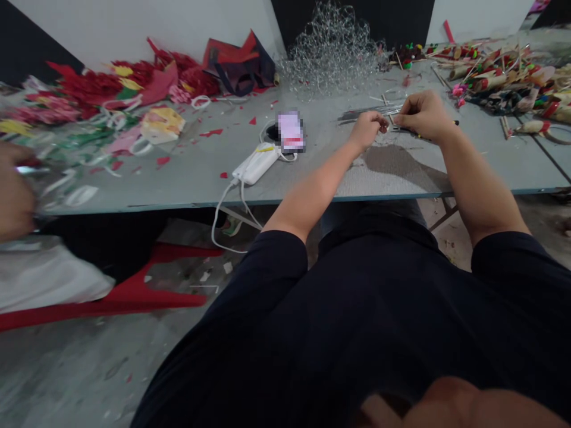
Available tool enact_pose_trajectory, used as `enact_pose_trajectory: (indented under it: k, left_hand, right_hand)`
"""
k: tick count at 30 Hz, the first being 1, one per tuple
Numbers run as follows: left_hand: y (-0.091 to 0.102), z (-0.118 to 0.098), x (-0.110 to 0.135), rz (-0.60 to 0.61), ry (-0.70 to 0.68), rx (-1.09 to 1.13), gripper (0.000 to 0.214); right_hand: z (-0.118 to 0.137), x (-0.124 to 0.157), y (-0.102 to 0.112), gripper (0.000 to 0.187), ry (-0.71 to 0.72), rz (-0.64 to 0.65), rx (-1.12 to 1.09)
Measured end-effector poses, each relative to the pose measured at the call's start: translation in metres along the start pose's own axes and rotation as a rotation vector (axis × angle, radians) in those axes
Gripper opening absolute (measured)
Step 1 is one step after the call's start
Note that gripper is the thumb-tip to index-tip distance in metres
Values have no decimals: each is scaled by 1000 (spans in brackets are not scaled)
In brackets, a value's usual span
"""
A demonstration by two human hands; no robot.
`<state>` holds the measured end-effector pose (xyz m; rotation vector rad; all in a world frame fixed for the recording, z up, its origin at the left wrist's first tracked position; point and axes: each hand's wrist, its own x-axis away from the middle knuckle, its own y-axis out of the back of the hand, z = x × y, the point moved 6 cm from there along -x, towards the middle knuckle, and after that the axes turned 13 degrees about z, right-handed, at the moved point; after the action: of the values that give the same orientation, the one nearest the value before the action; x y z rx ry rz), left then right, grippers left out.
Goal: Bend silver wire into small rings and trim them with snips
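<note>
My left hand (368, 128) is closed in a pinch above the grey table (321, 172), its fingertips turned toward my other hand. Whatever it grips is too small to make out. Just to the right, my right hand (423, 116) pinches a short, thin pale stick (392, 119) between thumb and fingers. A bundle of thin metal wires (352, 113) lies on the table behind both hands. Partly hidden under my right hand is a dark tool with a yellow mark, whose kind I cannot tell.
Tangled silvery wire (334, 53) is heaped at the back. Bamboo pieces with coloured beads (495, 77) pile up on the right. A phone (289, 129) and a white power strip (256, 163) lie left of my hands. Red paper flowers (98, 89) and a co-worker's blurred hand (15, 190) are farther left.
</note>
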<state>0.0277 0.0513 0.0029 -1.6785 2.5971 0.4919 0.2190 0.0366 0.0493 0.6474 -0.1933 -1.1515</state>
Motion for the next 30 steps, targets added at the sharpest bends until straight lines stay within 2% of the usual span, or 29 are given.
enact_pose_trajectory:
  k: [3, 6, 9, 15, 19, 22, 25, 30]
  left_hand:
    - [4, 1, -1, -32, -6, 7, 32]
    - [4, 5, -2, -41, 10, 8, 28]
    - [5, 8, -4, -48, -29, 25, 29]
    - [8, 10, -5, -100, -52, 35, 34]
    - [7, -3, 6, -131, 6, 37, 36]
    - [6, -16, 19, -163, 103, 31, 34]
    - [6, -27, 24, -146, 103, 29, 35]
    - [5, -17, 19, -86, 137, 95, 32]
  right_hand:
    - [3, -2, -5, 60, 41, -45, 47]
    - [12, -1, -11, 54, 46, -119, 117]
    - [21, 2, -16, 47, 54, -165, 180]
    - [14, 5, -22, 46, 27, -127, 255]
    - [3, 0, -23, 50, 5, -121, 324]
    - [-1, -5, -23, 53, 0, -144, 305]
    - [0, -6, -22, 58, -15, -169, 260]
    - [4, -4, -23, 70, -14, -150, 163]
